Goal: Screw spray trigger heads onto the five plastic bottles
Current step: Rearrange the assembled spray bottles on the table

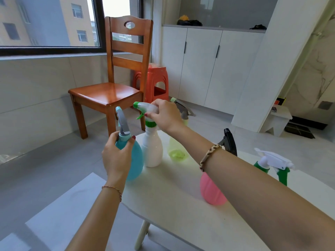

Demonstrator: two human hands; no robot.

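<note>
Bottles (pixel 152 147) crowd pale table (pixel 174 205); wooden chair (pixel 116 73) apparently behind.

Five bottles stand upright: a round teal bottle (pixel 135 160) far left, a white bottle (pixel 152 151) touching it, a translucent yellow-green bottle (pixel 175 147) behind, a pink bottle (pixel 211 191) nearer, and a green bottle (pixel 261 166) right. All five wear trigger heads.
</note>
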